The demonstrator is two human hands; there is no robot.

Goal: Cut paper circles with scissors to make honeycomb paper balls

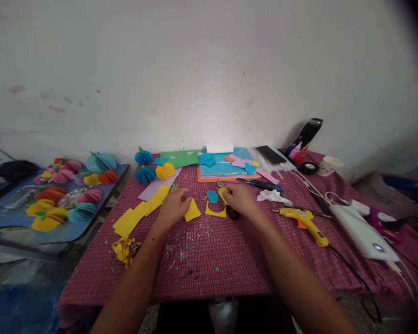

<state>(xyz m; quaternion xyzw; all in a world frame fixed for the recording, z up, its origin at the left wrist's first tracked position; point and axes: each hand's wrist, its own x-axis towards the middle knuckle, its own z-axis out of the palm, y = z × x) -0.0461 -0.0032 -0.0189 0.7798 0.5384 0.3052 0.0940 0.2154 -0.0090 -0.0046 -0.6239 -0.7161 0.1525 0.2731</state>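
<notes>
- Our left hand (174, 206) lies on the red checked tablecloth (212, 260), fingers curled loosely onto a folded yellow paper piece (192, 211); we cannot tell whether they pinch it or only press on it.
- Our right hand (239, 198) is bent over a pair of scissors (232, 212), whose dark handles show just under the palm; whether the fingers grip them is hidden.
- Between the hands lie a teal paper disc (212, 196) and a yellow offcut with a curved hollow (216, 212).
- Left of the left hand sits a strip of yellow paper sheets (139, 213), with crumpled yellow scraps (125, 249) nearer us.
- To the right rests a yellow glue gun (304, 222), well apart from the right hand.
- At the back stand blue and yellow paper balls (153, 170) beside a stack of coloured sheets (226, 169).
</notes>
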